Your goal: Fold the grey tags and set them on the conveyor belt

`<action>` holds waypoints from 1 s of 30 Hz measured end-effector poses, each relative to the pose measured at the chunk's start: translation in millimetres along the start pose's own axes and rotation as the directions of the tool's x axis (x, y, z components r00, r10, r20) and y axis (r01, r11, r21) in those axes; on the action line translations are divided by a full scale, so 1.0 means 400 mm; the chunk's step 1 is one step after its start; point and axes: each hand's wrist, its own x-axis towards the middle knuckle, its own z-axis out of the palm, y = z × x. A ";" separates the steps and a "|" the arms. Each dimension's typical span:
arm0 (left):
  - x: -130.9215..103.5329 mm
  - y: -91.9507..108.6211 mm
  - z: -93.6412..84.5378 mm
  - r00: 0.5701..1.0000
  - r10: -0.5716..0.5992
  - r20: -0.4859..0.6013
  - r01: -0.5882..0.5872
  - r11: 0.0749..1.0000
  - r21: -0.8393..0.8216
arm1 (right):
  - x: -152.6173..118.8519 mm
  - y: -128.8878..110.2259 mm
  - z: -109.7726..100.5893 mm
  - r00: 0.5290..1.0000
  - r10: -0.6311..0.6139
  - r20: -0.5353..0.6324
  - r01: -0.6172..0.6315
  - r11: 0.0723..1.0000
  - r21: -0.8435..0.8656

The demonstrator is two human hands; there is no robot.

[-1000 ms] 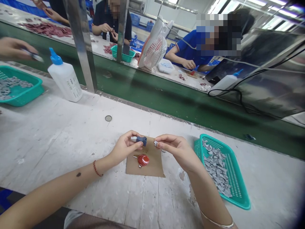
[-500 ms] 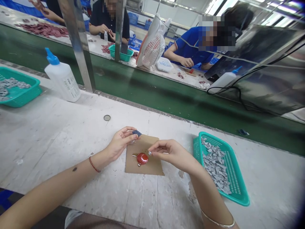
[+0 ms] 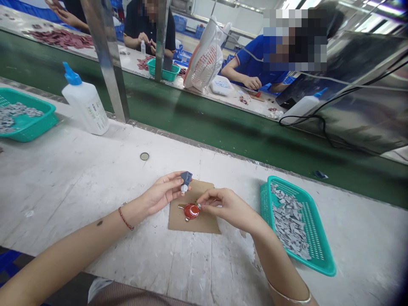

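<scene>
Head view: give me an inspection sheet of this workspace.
Surface: scuffed white workbench, cardboard sheet on it.
Job's things: glossy red piece on the cardboard; green basket of grey pieces at right.
Clutter: bottle cap; white blue-capped bottle.
Hands: left hand holds a pale-tipped dark blue piece; right hand pinches a small pale part at the red piece's edge, contact unclear.
Cables: black cable at far right.
Surroundings: blue-shirted co-worker across the green belt.

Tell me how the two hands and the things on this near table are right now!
Left hand: closed on a blue piece
Right hand: pinching a tiny grey piece
Cardboard: lying flat
Red round thing: shiny, resting on the cardboard
Right basket: holding many grey pieces
Left basket: partly filled
Left white bottle: standing, blue top on
Metal cap: lying flat
</scene>
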 end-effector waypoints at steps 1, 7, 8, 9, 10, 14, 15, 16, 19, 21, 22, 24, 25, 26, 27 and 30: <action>0.000 0.001 0.001 1.000 -0.021 0.016 0.021 0.999 -0.035 | -0.001 0.000 -0.002 1.000 -0.002 -0.005 0.002 1.000 -0.008; -0.004 0.005 0.005 0.990 -0.144 0.008 0.143 0.974 -0.177 | -0.012 -0.012 -0.018 0.978 -0.125 -0.166 0.127 0.992 0.001; -0.005 0.005 0.006 0.986 -0.168 0.002 0.165 0.970 -0.181 | -0.015 -0.016 -0.018 0.961 -0.182 -0.210 0.182 0.983 -0.021; -0.006 0.004 0.006 0.981 -0.192 -0.002 0.188 0.966 -0.176 | -0.018 -0.019 -0.018 0.937 -0.245 -0.250 0.239 0.969 -0.056; -0.006 0.003 0.007 0.977 -0.215 -0.007 0.211 0.963 -0.166 | -0.021 -0.022 -0.015 0.906 -0.312 -0.285 0.294 0.950 -0.103; -0.009 -0.001 0.010 0.958 -0.287 -0.014 0.284 0.952 -0.111 | -0.031 -0.033 0.006 0.767 -0.554 -0.323 0.454 0.825 -0.337; -0.010 -0.002 0.010 0.956 -0.292 -0.015 0.289 0.951 -0.106 | -0.032 -0.035 0.013 0.742 -0.596 -0.307 0.476 0.791 -0.385; -0.012 -0.003 0.010 0.955 -0.295 -0.017 0.292 0.951 -0.105 | -0.033 -0.037 0.020 0.723 -0.628 -0.287 0.493 0.760 -0.423; -0.015 -0.006 0.011 0.955 -0.296 -0.014 0.293 0.950 -0.109 | -0.034 -0.039 0.036 0.694 -0.680 -0.235 0.508 0.695 -0.509; -0.017 -0.006 0.013 0.955 -0.295 0.004 0.294 0.947 -0.127 | -0.032 -0.038 0.043 0.681 -0.698 -0.219 0.501 0.663 -0.556; -0.018 -0.006 0.015 0.955 -0.295 0.016 0.294 0.946 -0.136 | -0.031 -0.037 0.045 0.676 -0.705 -0.213 0.497 0.650 -0.575; -0.019 -0.007 0.018 0.954 -0.298 0.027 0.299 0.943 -0.147 | -0.028 -0.035 0.047 0.666 -0.717 -0.208 0.492 0.631 -0.600; -0.020 -0.007 0.019 0.953 -0.300 0.025 0.301 0.942 -0.147 | -0.026 -0.034 0.048 0.662 -0.720 -0.207 0.490 0.625 -0.608; -0.021 -0.007 0.020 0.953 -0.304 0.015 0.303 0.942 -0.142 | -0.025 -0.033 0.049 0.659 -0.723 -0.206 0.489 0.621 -0.613; -0.022 -0.008 0.021 0.952 -0.307 0.000 0.305 0.943 -0.137 | -0.023 -0.032 0.049 0.658 -0.725 -0.205 0.488 0.617 -0.617; -0.023 -0.010 0.020 0.950 -0.311 -0.032 0.305 0.944 -0.126 | -0.020 -0.031 0.051 0.661 -0.723 -0.200 0.488 0.617 -0.618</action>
